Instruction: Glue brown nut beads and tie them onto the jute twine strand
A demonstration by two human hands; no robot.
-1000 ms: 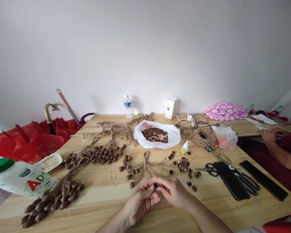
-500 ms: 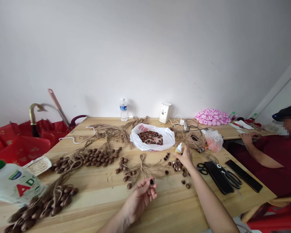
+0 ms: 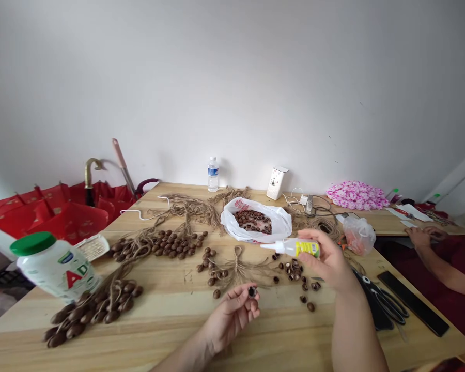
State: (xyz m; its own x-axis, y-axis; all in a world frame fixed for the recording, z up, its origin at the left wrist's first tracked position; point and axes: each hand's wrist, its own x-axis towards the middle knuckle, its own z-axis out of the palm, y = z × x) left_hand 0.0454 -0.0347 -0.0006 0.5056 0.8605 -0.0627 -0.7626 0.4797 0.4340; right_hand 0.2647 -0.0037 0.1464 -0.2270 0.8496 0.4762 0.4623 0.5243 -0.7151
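Two hands (image 3: 234, 312) (image 3: 330, 262) apart, left pinching a hollow shell (image 3: 252, 292), right gripping a bottle (image 3: 290, 247) nearly level

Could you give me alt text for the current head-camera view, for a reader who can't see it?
A person's right hand holds a small yellow-labelled bottle sideways, nozzle leftward; the left hand holds a hollow brown shell. Around them on a wooden table are a fanned twine bundle, a white bag of brown shells, and scissors.
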